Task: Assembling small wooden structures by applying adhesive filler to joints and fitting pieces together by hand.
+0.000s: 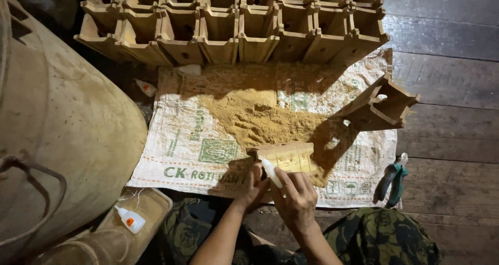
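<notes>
My right hand (pixel 296 197) grips a small white glue bottle (pixel 271 172), its nozzle pointing at a small wooden box piece (pixel 287 156). My left hand (pixel 254 189) steadies that wooden piece from below and the left. The piece rests at the near edge of a heap of sawdust (pixel 260 120) spread on a white woven sack (pixel 182 156). Part of my left hand's fingers is hidden behind the piece.
Rows of open wooden box frames (pixel 234 20) stand at the back. One loose wooden frame (pixel 382 106) lies on the sack's right. Green-handled pliers (pixel 393 182) lie on the plank floor. A second white glue bottle (pixel 130 220) sits on a board at left, beside a large drum (pixel 62 124).
</notes>
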